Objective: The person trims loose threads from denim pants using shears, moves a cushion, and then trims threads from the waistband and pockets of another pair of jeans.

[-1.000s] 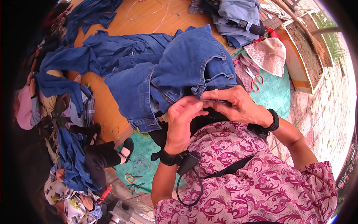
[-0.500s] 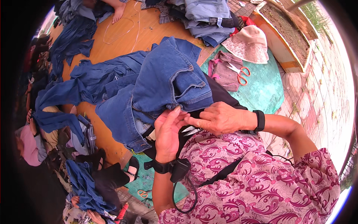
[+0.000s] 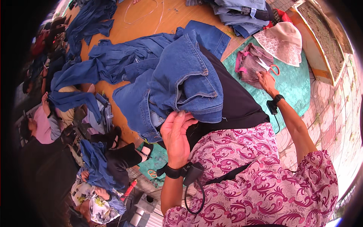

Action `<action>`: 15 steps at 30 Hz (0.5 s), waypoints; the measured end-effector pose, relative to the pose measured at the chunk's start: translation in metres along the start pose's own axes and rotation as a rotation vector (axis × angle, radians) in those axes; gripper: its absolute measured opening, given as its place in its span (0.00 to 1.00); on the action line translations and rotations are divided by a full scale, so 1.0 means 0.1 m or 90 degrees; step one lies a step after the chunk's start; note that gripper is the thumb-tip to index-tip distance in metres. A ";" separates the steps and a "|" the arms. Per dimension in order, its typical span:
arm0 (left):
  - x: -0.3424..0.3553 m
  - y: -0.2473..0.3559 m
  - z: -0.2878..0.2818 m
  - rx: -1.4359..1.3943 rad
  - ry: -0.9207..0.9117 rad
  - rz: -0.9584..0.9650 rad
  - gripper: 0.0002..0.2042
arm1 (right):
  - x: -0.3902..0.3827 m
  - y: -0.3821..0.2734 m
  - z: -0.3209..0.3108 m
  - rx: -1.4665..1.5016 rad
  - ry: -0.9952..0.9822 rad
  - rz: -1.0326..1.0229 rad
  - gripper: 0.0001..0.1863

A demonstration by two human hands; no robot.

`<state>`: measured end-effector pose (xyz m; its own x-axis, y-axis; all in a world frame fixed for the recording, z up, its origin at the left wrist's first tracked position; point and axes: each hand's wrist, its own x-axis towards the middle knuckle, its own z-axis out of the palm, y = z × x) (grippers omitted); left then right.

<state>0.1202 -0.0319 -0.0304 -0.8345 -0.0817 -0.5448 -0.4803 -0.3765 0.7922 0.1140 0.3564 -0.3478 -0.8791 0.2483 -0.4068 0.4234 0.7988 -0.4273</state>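
Observation:
A pair of blue jeans (image 3: 166, 72) lies bunched over my lap, its pocket and seams facing up. My left hand (image 3: 177, 132) pinches the jeans' near edge between thumb and fingers. To the right, my right hand (image 3: 267, 83) rests on a folded checked cloth (image 3: 252, 60) with pink trim, its fingers extended. Close beside those fingers are scissors with orange handles (image 3: 275, 69), their blades lying on the cloth. The jeans' underside is hidden.
A pale sun hat (image 3: 284, 42) sits on the green mat (image 3: 293, 89). Folded jeans (image 3: 242, 15) are stacked beyond. More denim (image 3: 124, 56) spreads across the orange board (image 3: 138, 17). A raised planter (image 3: 321, 45) borders the right. Other people (image 3: 45, 123) sit at the left.
My right hand has left the jeans and moved right and away from me, onto the checked cloth by the scissors. My left hand keeps its pinch on the jeans. The view has shifted.

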 end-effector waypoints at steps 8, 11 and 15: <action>-0.06 0.15 0.01 -0.088 0.056 0.018 0.05 | 0.38 1.14 0.15 -0.153 0.088 0.050 0.22; -0.08 0.14 0.02 -0.040 0.073 0.076 0.04 | 0.34 1.02 0.32 -0.174 0.096 0.055 0.17; 0.00 0.07 0.04 -0.070 0.033 -0.042 0.05 | 0.37 1.08 0.07 -0.158 -0.021 0.031 0.20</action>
<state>0.1155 -0.0306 -0.0238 -0.7862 -0.0994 -0.6099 -0.4988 -0.4806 0.7213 0.1282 0.4483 -0.4145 -0.8494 0.2750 -0.4505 0.3951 0.8972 -0.1971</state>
